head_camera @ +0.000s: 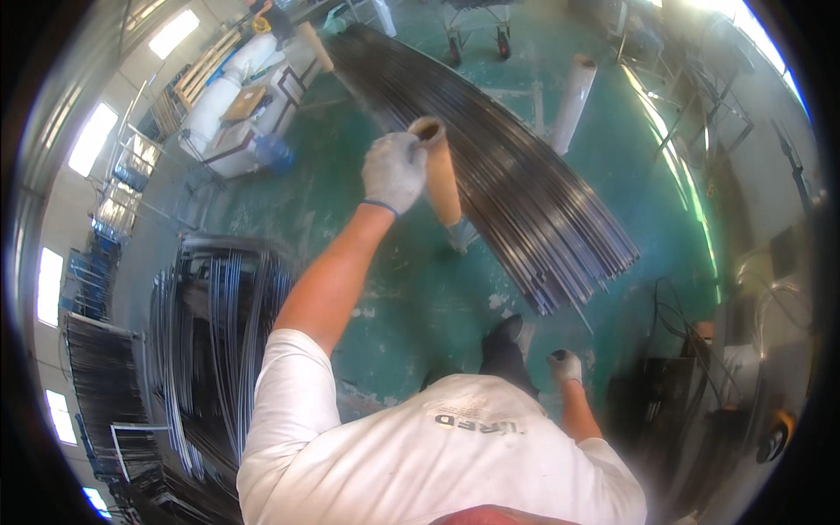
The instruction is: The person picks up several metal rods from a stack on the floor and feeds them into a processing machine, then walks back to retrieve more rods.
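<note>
My left hand (396, 167), in a pale work glove with a blue cuff edge, grips the upper end of a brown cardboard tube (443, 177). The tube tilts slightly, its hollow end facing up. Just beyond it lies a long, wide bundle of dark metal bars or profiles (525, 190), uneven at the near end. My right hand (566, 365), also gloved, hangs low by my right side with its fingers curled. A dark patch shows at the fingers; whether it holds anything is unclear.
A wrapped film roll (573, 105) stands right of the bundle, and another brown tube (316, 47) at its far left. Racked metal lengths (223, 335) stand left. A wheeled cart (478, 26) is ahead. One person (270, 16) is at the far left. Cables (682, 315) hang right.
</note>
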Demonstrator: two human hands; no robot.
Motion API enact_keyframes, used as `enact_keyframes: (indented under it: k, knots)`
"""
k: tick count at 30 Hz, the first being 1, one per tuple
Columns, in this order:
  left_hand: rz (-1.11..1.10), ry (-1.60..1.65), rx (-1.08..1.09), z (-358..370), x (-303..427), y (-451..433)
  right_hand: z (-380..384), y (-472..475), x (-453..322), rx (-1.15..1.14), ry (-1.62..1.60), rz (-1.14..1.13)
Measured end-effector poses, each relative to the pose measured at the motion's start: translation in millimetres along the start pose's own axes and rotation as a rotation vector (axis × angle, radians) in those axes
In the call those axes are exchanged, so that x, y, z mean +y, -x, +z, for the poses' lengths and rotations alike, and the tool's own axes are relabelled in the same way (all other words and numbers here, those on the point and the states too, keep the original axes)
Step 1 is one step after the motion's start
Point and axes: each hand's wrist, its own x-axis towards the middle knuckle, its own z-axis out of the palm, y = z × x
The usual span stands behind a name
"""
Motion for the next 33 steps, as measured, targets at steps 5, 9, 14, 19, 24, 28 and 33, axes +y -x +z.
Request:
enact_keyframes:
  k: [5,9,14,19,24,28,33]
  knots:
    - [-0.059,-0.228,-0.248,67.6,-38.5,-100.6,-15.3,-120.6,-62.3,-0.026,0.087,-0.012]
    - [-0.327,-0.129,-0.369,140.7,-51.6,-97.5,-22.3,-197.9,-112.0,-0.049,0.215,-0.071]
    - [-0.327,-0.144,-0.265,181.6,-66.9,-106.7,-8.8,-267.0,-163.4,0.110,0.282,-0.189]
    - [-0.381,-0.135,-0.318,195.1,-62.4,-132.1,19.4,-317.9,-205.6,0.069,0.370,-0.197]
    - [-0.366,-0.156,-0.236,192.0,-61.4,-121.7,59.6,-314.1,-247.4,0.286,0.320,-0.286]
    - [-0.373,-0.172,-0.235,192.0,-69.1,-123.3,72.7,-310.2,-259.5,0.271,0.327,-0.205]
    - [-0.398,-0.182,-0.239,192.4,-67.7,-125.2,78.3,-315.5,-255.0,0.030,0.354,-0.129]
